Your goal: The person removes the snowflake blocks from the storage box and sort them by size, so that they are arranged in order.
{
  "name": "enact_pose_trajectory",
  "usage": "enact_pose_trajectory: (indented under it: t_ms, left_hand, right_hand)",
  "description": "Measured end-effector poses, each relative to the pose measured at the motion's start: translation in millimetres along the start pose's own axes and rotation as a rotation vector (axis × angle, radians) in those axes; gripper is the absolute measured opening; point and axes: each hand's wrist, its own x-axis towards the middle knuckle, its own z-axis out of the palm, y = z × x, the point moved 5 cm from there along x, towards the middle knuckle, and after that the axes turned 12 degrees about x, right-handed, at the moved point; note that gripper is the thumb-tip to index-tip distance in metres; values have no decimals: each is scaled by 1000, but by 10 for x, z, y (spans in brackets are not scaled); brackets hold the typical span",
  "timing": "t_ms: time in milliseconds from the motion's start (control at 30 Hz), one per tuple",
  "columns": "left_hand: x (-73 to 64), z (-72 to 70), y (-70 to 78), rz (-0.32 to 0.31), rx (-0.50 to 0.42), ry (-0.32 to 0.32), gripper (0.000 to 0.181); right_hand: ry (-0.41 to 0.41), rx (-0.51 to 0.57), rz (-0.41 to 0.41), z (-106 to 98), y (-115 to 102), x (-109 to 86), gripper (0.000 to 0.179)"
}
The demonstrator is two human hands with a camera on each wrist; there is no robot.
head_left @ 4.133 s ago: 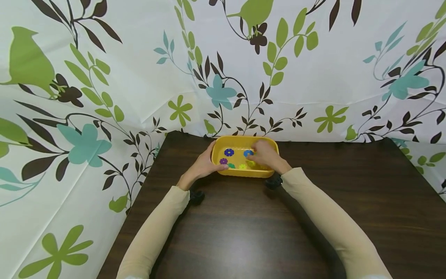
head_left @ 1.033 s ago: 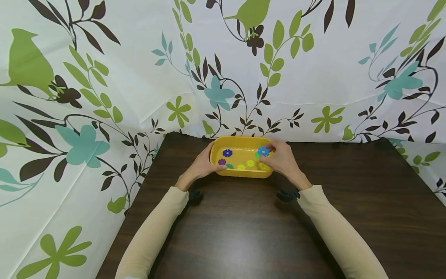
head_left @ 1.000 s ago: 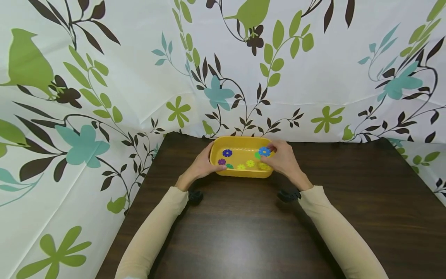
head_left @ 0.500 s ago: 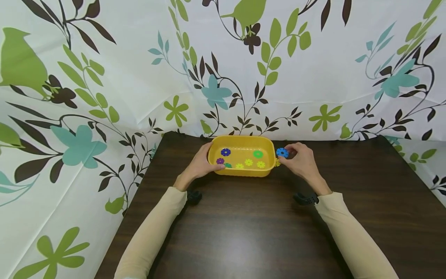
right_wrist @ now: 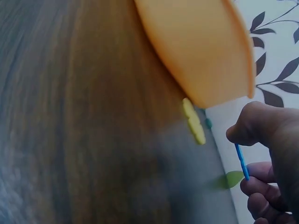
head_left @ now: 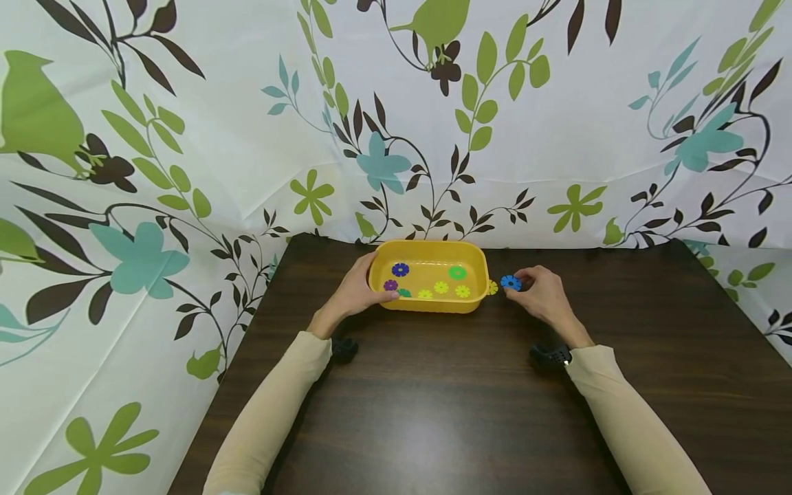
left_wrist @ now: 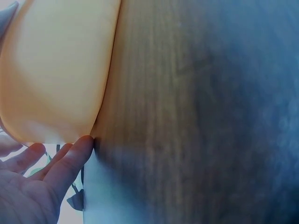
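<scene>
We're likely unloading tub (head_left: 429, 306): left grip (head_left: 357, 289) clasping it, right grip (head_left: 543, 295) pinching blue disc (head_left: 510, 282), 3 o'clock; next seemingly needing set-down.

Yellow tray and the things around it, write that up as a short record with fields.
Container: yellow tray
Inside: dark blue disc, purple disc, bright green disc, darker green disc, three yellow discs
Outside: single yellow disc on dark table, beside tray's right end
Left grip: holds tray's left end
Right grip: pinches light blue disc
</scene>
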Motion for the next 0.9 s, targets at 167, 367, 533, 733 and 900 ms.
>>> enact_pose_trajectory:
  t_ms: [167, 367, 533, 733, 900]
  left_hand:
    - [4, 11, -8, 6, 0, 3, 115]
    - [1, 9, -2, 9, -8, 5, 114]
    - [16, 0, 3, 3, -5, 5, 114]
    - [25, -11, 6, -1, -10, 7, 115]
    - [14, 1, -1, 0, -14, 1, 114]
  right_hand:
    - [-27, -10, 27, 53, 101, 30, 42]
    - [-63, -25, 40, 91, 156, 47, 44]
    - [-95, -22, 48, 103, 172, 75, 45]
    - [-128, -24, 79, 102, 183, 114, 45]
    - [-144, -22, 91, 102, 194, 117, 47]
